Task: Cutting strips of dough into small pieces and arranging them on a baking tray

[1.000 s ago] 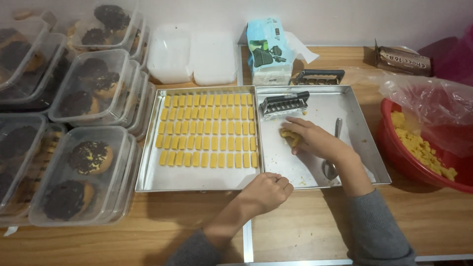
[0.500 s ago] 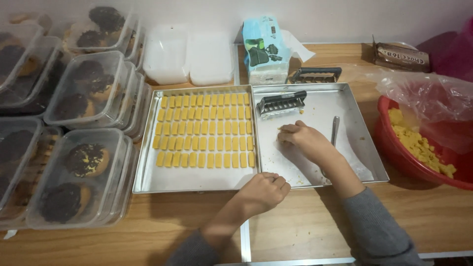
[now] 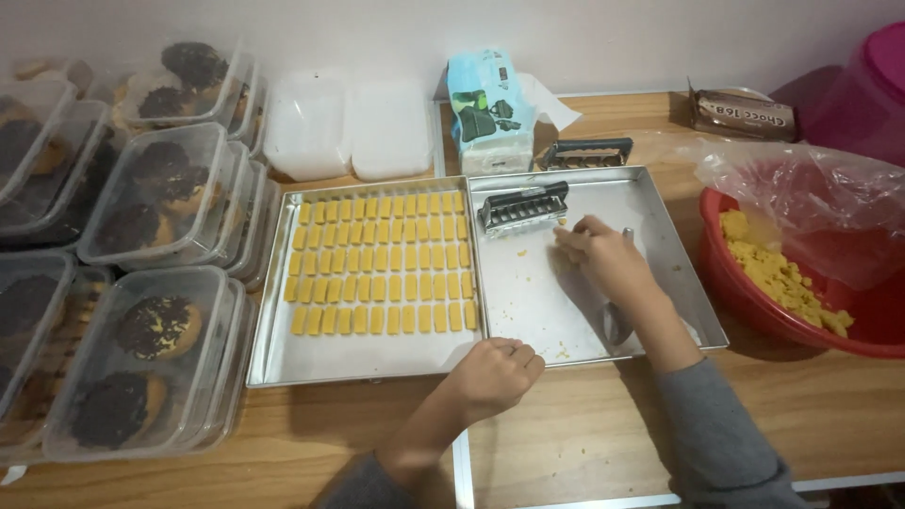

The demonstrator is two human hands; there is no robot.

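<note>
Pinching together over crumbs mid-frame, the right hand [image 3: 603, 256] lies in the emptier metal tray [image 3: 660, 226], just below the ridged metal cutter [image 3: 523, 207]. Curled into a fist, the left hand [image 3: 492, 375] rests at the front edge of the tray of yellow dough bars [image 3: 273, 349], holding nothing visible.

A blue-green soft tissue pack [image 3: 485, 108] stands behind the two trays. A brown rectangular wrapped bar [image 3: 742, 115] lies at the table's back right, near the wall.

Two metal trays [image 3: 273, 363], two hands [image 3: 495, 377], two toothed cutters [image 3: 523, 207], one red bowl [image 3: 731, 283], one spoon [image 3: 617, 325].
</note>
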